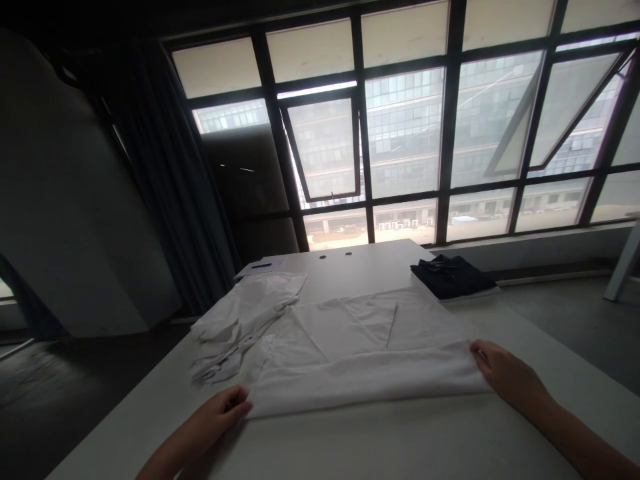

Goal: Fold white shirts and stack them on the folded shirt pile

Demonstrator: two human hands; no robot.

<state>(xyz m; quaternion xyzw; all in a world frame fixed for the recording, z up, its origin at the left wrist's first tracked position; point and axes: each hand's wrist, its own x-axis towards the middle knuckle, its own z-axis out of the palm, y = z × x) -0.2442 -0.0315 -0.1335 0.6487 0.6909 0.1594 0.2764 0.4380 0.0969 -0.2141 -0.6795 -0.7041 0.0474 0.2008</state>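
Along the near edge of a white table, the left hand and right hand sit well apart, each touching one end of a long folded edge on a white garment. Whether they grip the fabric or only rest on it cannot be told. The garment lies flat in the middle of the tabletop, with angled folds on its upper layer. Bunched white fabric touches its left side. Farther along, a dark folded garment lies toward the right, and a sheet of paper with a blue pen lies toward the left. Beyond the table stand a dark curtain and a tall gridded window.
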